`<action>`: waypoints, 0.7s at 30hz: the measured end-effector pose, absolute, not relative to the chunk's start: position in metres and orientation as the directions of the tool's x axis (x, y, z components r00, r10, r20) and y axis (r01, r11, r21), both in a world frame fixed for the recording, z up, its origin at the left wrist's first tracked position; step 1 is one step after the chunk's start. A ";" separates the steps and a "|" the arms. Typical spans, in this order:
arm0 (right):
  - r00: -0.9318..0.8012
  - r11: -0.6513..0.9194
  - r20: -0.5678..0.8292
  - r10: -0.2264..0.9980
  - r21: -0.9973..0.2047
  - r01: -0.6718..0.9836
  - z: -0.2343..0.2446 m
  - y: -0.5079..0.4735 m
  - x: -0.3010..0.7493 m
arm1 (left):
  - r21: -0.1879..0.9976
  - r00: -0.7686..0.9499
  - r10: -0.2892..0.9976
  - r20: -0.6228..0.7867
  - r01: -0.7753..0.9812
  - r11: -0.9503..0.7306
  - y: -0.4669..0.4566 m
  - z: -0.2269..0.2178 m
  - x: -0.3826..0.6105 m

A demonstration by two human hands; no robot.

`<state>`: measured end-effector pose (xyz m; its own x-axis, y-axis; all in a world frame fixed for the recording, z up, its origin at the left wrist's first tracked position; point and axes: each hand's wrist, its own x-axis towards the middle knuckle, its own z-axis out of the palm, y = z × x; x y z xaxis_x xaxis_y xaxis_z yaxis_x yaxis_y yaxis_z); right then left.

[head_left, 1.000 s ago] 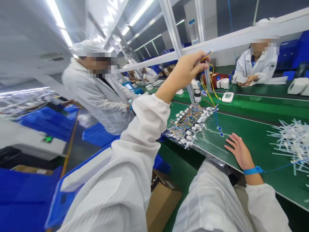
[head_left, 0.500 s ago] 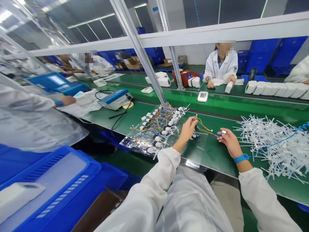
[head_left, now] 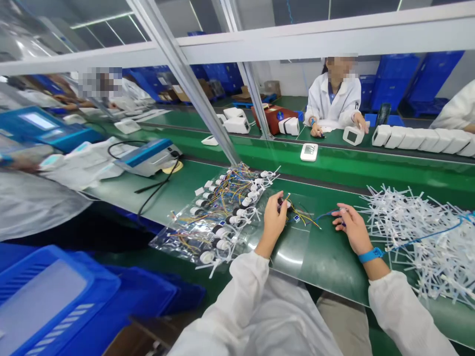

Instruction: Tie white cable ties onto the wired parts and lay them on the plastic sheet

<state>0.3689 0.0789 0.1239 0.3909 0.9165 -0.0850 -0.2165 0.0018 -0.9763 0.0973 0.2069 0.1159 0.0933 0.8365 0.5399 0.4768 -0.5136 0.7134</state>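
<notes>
My left hand [head_left: 273, 221] is closed on one end of a small wire harness [head_left: 302, 216] with yellow and blue leads, held low over the green bench [head_left: 326, 257]. Its far end is pinched by my right hand [head_left: 351, 226], which wears a blue wrist strap [head_left: 370, 255]. Left of my left hand lies a clear bag [head_left: 208, 222] with several similar harnesses and white connectors. A heap of white cable ties [head_left: 419, 232] sits right of my right hand.
A conveyor [head_left: 334, 165] carries a white device [head_left: 309, 152]. A person in white [head_left: 336, 101] works across it beside a row of white boxes [head_left: 426, 138]. Another worker's sleeve [head_left: 29, 202] and blue-topped machines [head_left: 148, 155] are at left. A blue bin [head_left: 55, 296] sits below.
My left hand came down from head height with the harness to the bench. My right hand lifted off the bench and took the other end. The view swung right.
</notes>
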 end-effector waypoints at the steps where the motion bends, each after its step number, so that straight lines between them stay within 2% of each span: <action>1: 0.397 0.007 -0.086 0.914 -0.974 -0.228 0.125 0.079 0.369 | 0.705 0.099 0.834 0.542 0.487 -0.516 0.207 0.115 0.097; 4: 0.406 0.044 -0.035 0.913 -0.982 -0.185 0.125 0.080 0.368 | 0.676 0.109 0.823 0.558 0.515 -0.527 0.208 0.115 0.097; 8: 0.377 0.094 0.115 0.919 -0.993 0.074 0.123 0.079 0.369 | 0.676 0.081 0.808 0.583 0.504 -0.538 0.206 0.119 0.097; 14: 0.304 0.135 0.261 0.916 -0.916 0.379 0.117 0.077 0.371 | 0.715 0.023 0.807 0.590 0.450 -0.535 0.197 0.125 0.094; 17: 0.288 0.139 0.296 0.911 -0.876 0.462 0.112 0.077 0.373 | 0.638 0.019 0.738 0.675 0.488 -0.596 0.191 0.135 0.091; 21: 0.279 0.142 0.311 0.909 -0.858 0.493 0.107 0.079 0.376 | 0.428 0.153 0.582 0.798 0.537 -0.727 0.168 0.154 0.086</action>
<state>0.3760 0.0789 0.1073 0.2791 0.9085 0.3109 0.4928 0.1423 -0.8584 0.0860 0.1675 0.1536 0.1530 0.5824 0.7983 0.5365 -0.7274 0.4278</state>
